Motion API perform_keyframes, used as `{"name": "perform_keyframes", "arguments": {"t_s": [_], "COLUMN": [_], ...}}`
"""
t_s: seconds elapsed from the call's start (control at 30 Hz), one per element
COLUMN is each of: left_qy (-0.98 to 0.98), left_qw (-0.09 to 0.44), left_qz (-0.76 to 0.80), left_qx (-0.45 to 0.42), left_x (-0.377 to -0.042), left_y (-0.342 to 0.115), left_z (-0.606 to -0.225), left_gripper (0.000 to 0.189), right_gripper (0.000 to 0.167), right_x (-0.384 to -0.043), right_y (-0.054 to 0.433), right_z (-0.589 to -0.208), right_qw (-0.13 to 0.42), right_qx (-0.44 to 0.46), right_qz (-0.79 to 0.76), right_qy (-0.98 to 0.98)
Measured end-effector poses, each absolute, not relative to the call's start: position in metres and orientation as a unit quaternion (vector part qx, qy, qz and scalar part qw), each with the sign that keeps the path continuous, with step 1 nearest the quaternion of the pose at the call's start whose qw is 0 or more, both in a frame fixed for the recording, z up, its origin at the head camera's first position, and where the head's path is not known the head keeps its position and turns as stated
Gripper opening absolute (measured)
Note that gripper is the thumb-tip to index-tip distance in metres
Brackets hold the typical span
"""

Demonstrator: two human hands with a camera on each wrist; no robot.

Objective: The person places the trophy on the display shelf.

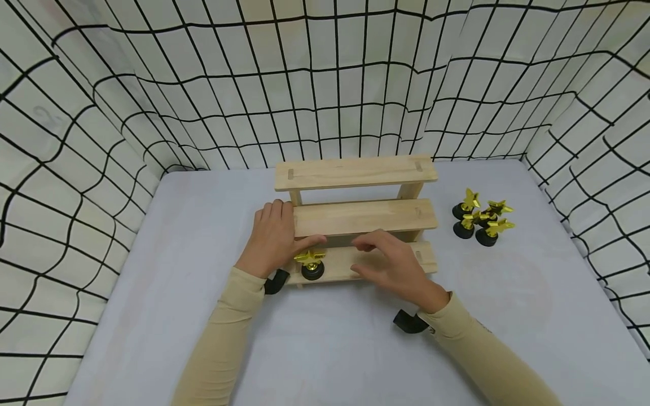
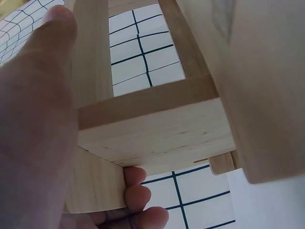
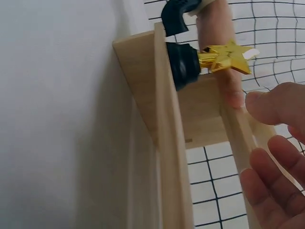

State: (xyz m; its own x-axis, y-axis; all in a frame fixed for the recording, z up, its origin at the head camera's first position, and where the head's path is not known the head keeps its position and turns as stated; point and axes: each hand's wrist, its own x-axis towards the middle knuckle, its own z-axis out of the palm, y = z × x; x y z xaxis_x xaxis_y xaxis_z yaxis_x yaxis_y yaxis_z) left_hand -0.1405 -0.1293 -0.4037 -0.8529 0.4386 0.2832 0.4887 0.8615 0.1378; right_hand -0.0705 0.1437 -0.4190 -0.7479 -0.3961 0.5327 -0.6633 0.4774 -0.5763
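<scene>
A three-tier wooden shelf stand (image 1: 364, 217) stands on the white table. On the left end of its lowest step, a gold star trophy (image 1: 312, 266) sits upright on a black base. My left hand (image 1: 273, 237) grips the left end of the middle step. In the left wrist view, its curled fingertips (image 2: 138, 195) wrap round the wood, with the thumb on the other side. Over the lowest step, right of the trophy, my right hand (image 1: 393, 265) hovers with loosely bent fingers. In the right wrist view, nothing lies between that thumb and its fingers (image 3: 267, 176).
Several more gold star trophies (image 1: 486, 235) with black bases stand in a cluster on the table, right of the stand. Black wire grid panels (image 1: 335, 73) over white backing enclose the table at the back and both sides. A black wrist piece (image 1: 410, 322) shows at the right sleeve.
</scene>
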Motion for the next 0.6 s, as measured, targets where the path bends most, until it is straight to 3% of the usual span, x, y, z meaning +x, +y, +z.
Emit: {"name": "perform_keyframes", "arguments": {"t_s": [0.6], "left_qy": [-0.954], "left_qw": [0.130], "left_qz": [-0.104], "left_qx": [-0.249], "left_x": [-0.142], "left_y": [-0.129], "left_z": [-0.405], "left_gripper": [0.087], "right_gripper": [0.050], "right_x": [-0.071], "right_y": [0.200], "right_z": [-0.392], "right_qw": [0.258], "right_qx": [0.259], "right_qz": [0.452], "right_qy": [-0.813]}}
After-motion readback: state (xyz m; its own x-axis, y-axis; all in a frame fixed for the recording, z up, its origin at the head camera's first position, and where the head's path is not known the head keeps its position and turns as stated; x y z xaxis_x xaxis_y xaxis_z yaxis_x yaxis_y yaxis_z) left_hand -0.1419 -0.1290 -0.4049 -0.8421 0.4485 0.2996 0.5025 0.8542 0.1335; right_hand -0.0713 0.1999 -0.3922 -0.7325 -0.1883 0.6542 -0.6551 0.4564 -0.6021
